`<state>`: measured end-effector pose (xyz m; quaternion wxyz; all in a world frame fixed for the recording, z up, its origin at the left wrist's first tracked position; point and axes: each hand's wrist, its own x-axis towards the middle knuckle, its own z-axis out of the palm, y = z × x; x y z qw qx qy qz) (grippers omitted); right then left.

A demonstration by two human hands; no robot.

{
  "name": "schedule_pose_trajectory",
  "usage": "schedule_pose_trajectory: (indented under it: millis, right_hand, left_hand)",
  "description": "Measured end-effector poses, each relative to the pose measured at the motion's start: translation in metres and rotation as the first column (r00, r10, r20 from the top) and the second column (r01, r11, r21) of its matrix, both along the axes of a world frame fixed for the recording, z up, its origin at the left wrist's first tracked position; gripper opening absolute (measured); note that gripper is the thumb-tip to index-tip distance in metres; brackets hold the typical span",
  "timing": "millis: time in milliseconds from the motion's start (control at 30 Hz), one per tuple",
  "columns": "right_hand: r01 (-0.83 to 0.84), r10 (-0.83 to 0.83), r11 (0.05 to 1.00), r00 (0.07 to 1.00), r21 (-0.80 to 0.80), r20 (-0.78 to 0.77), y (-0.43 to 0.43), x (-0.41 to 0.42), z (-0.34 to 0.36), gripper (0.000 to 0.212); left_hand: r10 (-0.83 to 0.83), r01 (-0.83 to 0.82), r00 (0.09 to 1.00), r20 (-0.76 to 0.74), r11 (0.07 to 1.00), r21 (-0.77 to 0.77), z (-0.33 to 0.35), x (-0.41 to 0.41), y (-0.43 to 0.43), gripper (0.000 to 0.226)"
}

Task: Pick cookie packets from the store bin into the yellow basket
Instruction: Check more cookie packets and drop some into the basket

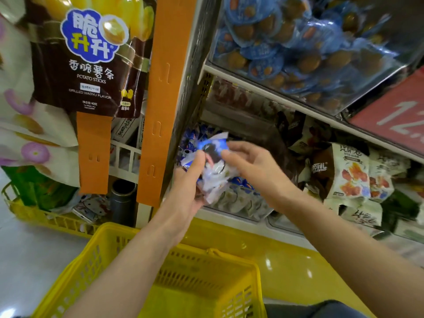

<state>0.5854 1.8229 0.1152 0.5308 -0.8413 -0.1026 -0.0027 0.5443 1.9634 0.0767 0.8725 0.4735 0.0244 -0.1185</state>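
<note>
Blue-and-white cookie packets [214, 157] are bunched between both hands at the mouth of the store bin [238, 210]. My left hand [188, 187] grips the bunch from below and the left, thumb on top. My right hand [250, 161] pinches the top packet from the right. More blue packets [243, 182] lie in the bin behind the hands. The yellow basket [114, 253] stands on the floor directly below my forearms; the part of its inside that shows is bare.
An orange hanging strip [160, 99] and a brown potato-sticks bag [91, 56] hang to the left. Upper shelf holds blue tubs [286, 42]. White and brown snack bags [348, 171] fill the bin to the right. A second yellow basket [34, 214] sits at far left.
</note>
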Motion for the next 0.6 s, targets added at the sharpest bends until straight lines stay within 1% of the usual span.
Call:
schedule_pose_trajectory:
  millis: [67, 100, 167, 233, 267, 333, 367, 433, 467, 533, 600]
  right_hand:
    - [-0.113, 0.113, 0.99, 0.994, -0.082, -0.007, 0.006, -0.014, -0.004, 0.015]
    - [-0.138, 0.141, 0.984, 0.99, -0.11, 0.013, 0.008, -0.019, -0.004, 0.013]
    - [-0.107, 0.121, 0.98, 0.989, -0.166, 0.08, 0.007, -0.022, -0.001, 0.015]
    - [-0.012, 0.033, 0.981, 0.994, -0.195, 0.107, 0.003, -0.021, 0.003, 0.021]
    - [0.022, -0.007, 0.978, 0.997, -0.206, 0.075, 0.001, -0.019, 0.005, 0.024]
    - [0.005, -0.018, 0.977, 0.998, -0.215, -0.061, -0.004, -0.016, 0.005, 0.033]
    - [-0.034, 0.009, 0.981, 0.992, -0.192, -0.13, -0.007, -0.015, 0.003, 0.034]
    - [-0.094, 0.073, 0.992, 0.973, -0.087, -0.221, -0.009, -0.014, 0.001, 0.027]
    - [-0.12, 0.107, 0.992, 0.964, -0.037, -0.244, -0.01, -0.013, 0.002, 0.023]
    - [-0.163, 0.16, 0.987, 0.952, 0.012, -0.262, -0.01, -0.01, 0.003, 0.018]
    - [-0.135, 0.14, 0.99, 0.954, 0.037, -0.263, -0.014, -0.002, 0.004, 0.017]
  left_hand:
    - [-0.037, 0.034, 0.998, 0.05, 0.998, 0.055, 0.0, -0.005, -0.001, 0.071]
    - [-0.034, 0.028, 0.997, 0.062, 0.995, 0.1, 0.0, -0.007, -0.003, 0.069]
    - [-0.001, -0.008, 0.998, 0.064, 0.989, 0.147, -0.002, -0.007, -0.004, 0.059]
    - [0.05, -0.056, 0.998, 0.048, 0.989, 0.14, -0.002, -0.006, -0.003, 0.049]
    - [0.068, -0.074, 0.997, 0.048, 0.986, 0.146, -0.002, -0.004, -0.003, 0.047]
    - [0.052, -0.064, 0.996, 0.072, 0.983, 0.171, -0.001, -0.002, -0.001, 0.043]
    - [0.021, -0.038, 0.995, 0.095, 0.983, 0.18, 0.0, -0.002, 0.002, 0.041]
    - [-0.056, 0.024, 0.986, 0.156, 0.979, 0.2, 0.004, 0.0, 0.008, 0.039]
    - [-0.085, 0.046, 0.98, 0.181, 0.976, 0.212, 0.006, 0.001, 0.012, 0.04]
    - [-0.122, 0.072, 0.97, 0.211, 0.97, 0.233, 0.008, 0.003, 0.018, 0.039]
    - [-0.124, 0.069, 0.968, 0.216, 0.966, 0.249, 0.007, 0.004, 0.022, 0.033]
